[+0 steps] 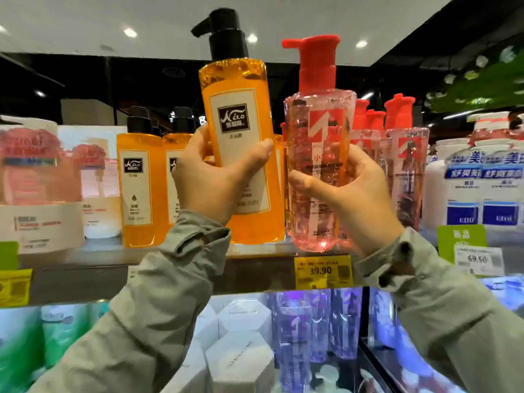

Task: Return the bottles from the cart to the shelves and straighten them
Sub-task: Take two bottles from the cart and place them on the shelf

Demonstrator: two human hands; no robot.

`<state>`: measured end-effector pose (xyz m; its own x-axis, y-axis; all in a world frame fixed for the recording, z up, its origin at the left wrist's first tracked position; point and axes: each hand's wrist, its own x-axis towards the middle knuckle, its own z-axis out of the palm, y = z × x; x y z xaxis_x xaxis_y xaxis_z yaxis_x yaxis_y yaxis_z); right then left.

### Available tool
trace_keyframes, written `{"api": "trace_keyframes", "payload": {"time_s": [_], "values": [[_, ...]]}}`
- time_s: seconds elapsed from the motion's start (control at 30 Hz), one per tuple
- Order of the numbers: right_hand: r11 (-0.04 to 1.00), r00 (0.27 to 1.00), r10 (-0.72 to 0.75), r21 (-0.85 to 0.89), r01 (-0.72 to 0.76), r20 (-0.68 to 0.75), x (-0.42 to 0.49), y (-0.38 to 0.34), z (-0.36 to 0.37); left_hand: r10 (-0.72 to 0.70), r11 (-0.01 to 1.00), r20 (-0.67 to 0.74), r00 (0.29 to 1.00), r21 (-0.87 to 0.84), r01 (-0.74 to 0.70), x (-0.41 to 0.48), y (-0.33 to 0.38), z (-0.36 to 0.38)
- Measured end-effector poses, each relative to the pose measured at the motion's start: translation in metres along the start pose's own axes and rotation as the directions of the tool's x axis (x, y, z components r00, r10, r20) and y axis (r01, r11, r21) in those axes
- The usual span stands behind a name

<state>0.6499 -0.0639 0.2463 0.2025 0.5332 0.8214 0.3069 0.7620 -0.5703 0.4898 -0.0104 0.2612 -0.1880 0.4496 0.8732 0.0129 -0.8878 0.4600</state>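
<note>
Shop aisle: dim ceiling with spot lamps behind, stocked shelving filling the view at close range.
Top shelf [85, 268]: a flat board at chest height, where both bottles in hand look bound, since matching stock already stands on it.
Orange row [139, 188]: amber pump bottles with black heads and cream labels, upright, on the left of the gap.
Pink row [405, 171]: clear pink bottles with red pumps, packed close together on the right.
Orange bottle [241, 137]: the larger one in hand, raised just right of its row and leaning slightly left. Its label faces out, likely so it can be set down front-on. Its base is level with the shelf; whether it rests there I cannot tell.
Pink bottle [317, 154]: see-through with a red block label and red pump. It is nearly upright just beside the orange bottle and left of its own row, and its base is low over the shelf's front edge.
Left hand [209, 182]: clasps the orange bottle at mid-body, thumb across the label, fingers wrapped behind.
Right hand [360, 199]: clasps the pink bottle low, thumb on the front, fingers curled round the back. The low grip probably steadies the tall pump.
Price tag [323, 272]: yellow, on the shelf edge below the pink bottle, reading 39.90.
</note>
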Motion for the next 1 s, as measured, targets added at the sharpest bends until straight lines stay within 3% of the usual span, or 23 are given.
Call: {"api": "trace_keyframes", "payload": {"time_s": [0.27,0.37,0.53,0.83,1.0], "values": [[0.989,0.998,0.016,-0.145,-0.025,-0.066,0.021,0.034,0.009,0.100,0.964,0.042,0.994,0.244,-0.107,0.008,-0.049,0.003],[0.969,0.991,-0.002,-0.246,-0.031,-0.130,0.014,0.043,0.017,0.045,0.973,0.085,0.995,0.221,-0.063,0.008,-0.056,0.005],[0.966,0.976,-0.064,-0.260,0.008,-0.207,0.010,0.055,0.020,-0.036,0.969,0.168,0.985,0.246,-0.006,0.008,-0.063,0.007],[0.899,0.957,-0.183,-0.433,0.071,-0.223,0.009,0.067,0.029,-0.110,0.968,0.228,0.967,0.246,0.052,0.005,-0.061,0.008],[0.847,0.915,-0.337,-0.495,0.192,-0.222,0.008,0.070,0.032,-0.104,0.964,0.240,0.965,0.264,0.038,0.006,-0.066,0.006]]}}
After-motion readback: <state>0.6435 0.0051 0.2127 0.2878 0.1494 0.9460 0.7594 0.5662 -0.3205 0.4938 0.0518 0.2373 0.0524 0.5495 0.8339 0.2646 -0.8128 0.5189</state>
